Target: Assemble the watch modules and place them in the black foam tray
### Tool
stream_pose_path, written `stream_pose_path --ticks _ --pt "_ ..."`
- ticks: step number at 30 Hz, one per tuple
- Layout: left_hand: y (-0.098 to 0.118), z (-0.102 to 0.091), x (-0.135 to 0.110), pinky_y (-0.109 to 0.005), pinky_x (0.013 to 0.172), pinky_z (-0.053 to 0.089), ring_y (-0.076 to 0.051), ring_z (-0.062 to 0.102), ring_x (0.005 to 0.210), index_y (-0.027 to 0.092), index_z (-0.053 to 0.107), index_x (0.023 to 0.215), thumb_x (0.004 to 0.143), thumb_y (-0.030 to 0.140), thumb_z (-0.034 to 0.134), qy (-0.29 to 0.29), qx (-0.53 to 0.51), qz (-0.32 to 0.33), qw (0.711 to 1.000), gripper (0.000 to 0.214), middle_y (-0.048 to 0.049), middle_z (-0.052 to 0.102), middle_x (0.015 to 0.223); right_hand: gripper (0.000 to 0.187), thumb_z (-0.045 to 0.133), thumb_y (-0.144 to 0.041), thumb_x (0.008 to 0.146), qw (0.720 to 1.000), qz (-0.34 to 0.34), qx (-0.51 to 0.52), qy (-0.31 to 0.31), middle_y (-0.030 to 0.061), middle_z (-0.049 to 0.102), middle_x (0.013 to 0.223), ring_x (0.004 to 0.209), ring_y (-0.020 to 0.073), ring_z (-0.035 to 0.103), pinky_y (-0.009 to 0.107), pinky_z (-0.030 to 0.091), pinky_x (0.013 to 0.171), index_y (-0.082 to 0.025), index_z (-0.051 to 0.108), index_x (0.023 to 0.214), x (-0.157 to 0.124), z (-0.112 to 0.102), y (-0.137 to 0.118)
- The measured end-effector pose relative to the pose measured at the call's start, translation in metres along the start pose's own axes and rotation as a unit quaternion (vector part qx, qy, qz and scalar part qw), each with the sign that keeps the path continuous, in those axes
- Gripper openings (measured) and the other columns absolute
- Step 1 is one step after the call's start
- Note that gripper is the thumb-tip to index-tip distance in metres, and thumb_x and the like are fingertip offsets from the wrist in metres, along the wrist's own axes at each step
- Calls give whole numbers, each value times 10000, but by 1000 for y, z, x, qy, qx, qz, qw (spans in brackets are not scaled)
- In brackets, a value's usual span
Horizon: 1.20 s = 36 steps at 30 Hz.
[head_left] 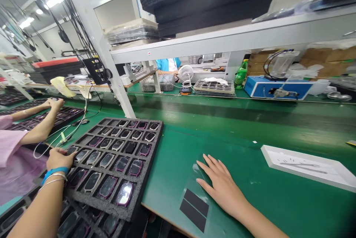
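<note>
My left hand [59, 159], with a blue band and bracelets at the wrist, reaches over the left side of a black foam tray [130, 210]. Its curled fingertips close on a watch [72, 150] in a left-hand compartment; part of the grip is hidden. Rows of watches with silver, purple or black cases fill most compartments, among them a purple one [124, 193] at the near corner. My right hand [221, 184] lies on the green table with fingers spread, holding nothing. Beside it is a clear film with two black rectangles [194, 210].
More watch trays [83, 223] lie beneath the tray. At the left, a co-worker in pink [16, 156] works over other trays. A white box [308, 165] with tweezers sits at the right. A post [122, 97], fan [185, 74] and blue machine [278, 88] stand behind.
</note>
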<state>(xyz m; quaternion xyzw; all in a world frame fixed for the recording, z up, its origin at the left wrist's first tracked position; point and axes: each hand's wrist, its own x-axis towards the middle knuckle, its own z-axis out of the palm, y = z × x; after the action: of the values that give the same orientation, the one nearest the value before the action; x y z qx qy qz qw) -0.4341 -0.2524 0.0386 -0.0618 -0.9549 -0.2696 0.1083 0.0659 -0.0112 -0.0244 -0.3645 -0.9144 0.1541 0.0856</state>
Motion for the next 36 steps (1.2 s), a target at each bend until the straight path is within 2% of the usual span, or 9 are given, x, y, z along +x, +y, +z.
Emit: stream_pose_path --ticks 5,10,18,22,26,36 --pt "3 -4 -5 -243 620 342 -209 502 723 209 375 631 540 330 725 -5 32 30 999 381 50 359 635 578 330 -604 853 1000 -6 -15 -1 23 222 1476 1358 291 181 540 204 1086 -310 387 1347 -1 -1 0" --pt "4 -3 -6 -276 678 375 -211 505 742 199 396 650 544 340 734 5 41 17 999 381 54 349 643 578 336 -597 855 999 -18 -32 3 22 228 1474 1354 288 195 542 231 1079 -306 375 1354 -2 2 3" --pt "-1 5 -6 -303 751 425 -164 528 768 154 417 901 625 437 692 42 28 -13 999 482 18 499 809 590 347 -600 849 997 -48 -65 4 19 230 1475 1354 280 202 550 240 1074 -312 351 1363 -5 6 13" --pt "2 5 -11 -315 806 423 -171 531 853 118 386 1025 684 400 655 51 44 30 997 518 -31 541 930 591 359 -601 841 996 -64 -66 22 21 251 1469 1348 286 223 551 237 1076 -307 370 1353 -5 11 19" --pt "4 2 -17 -305 847 401 -185 503 967 120 391 1047 751 408 576 43 65 94 993 452 -42 515 1013 595 356 -613 832 996 -60 -64 18 17 247 1470 1350 285 217 548 220 1083 -310 389 1343 -4 13 22" --pt "3 0 -19 -312 826 397 -201 480 956 97 387 1040 786 381 535 43 88 130 987 408 -47 479 1004 592 364 -611 830 997 -58 -56 16 4 239 1473 1348 296 219 550 212 1085 -317 385 1342 -5 12 22"
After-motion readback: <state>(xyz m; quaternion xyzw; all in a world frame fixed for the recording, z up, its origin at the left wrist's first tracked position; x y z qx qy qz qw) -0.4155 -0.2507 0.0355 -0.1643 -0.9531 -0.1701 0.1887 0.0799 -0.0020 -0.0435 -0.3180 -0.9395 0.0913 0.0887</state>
